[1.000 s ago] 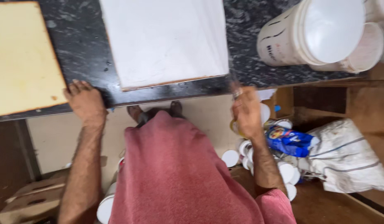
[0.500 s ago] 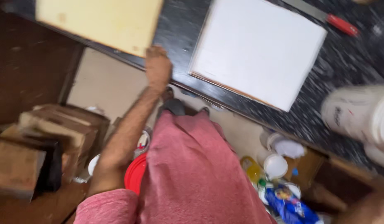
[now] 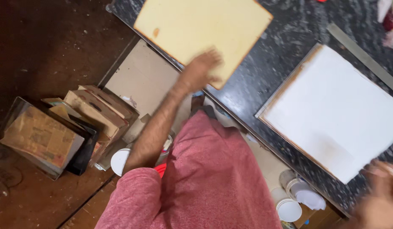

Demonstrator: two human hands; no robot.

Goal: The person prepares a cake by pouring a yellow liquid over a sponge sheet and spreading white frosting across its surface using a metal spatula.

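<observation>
A: On the dark counter (image 3: pixel 256 85), upper middle of view, lies the tan board (image 3: pixel 200 32). Flat, roughly square, turned so one corner points down toward the person.

B: Which hand is on it?

A: The left hand (image 3: pixel 203 70). It lies over the board's near corner, arm stretched up from the lower left. The board runs up and away from the hand.

B: Gripping or resting?

A: Cannot tell. The hand is blurred. Fingers look loosely spread over the top face, palm down; whether they curl round the edge is not visible.

B: And the right hand (image 3: pixel 381 199)?

A: Bottom right corner, heavily blurred, well apart from the tan board. It sits just off the near corner of the white board (image 3: pixel 336 114), which lies flat on the same counter. A thin pale thing seems to cross it; I cannot say whether it is held, nor how open the hand is.

B: So the left is nearer the tan board.

A: By far. Farther out: white tubs (image 3: pixel 290 203) on the floor under the counter edge, stacked wood pieces (image 3: pixel 56 127) at left.
</observation>
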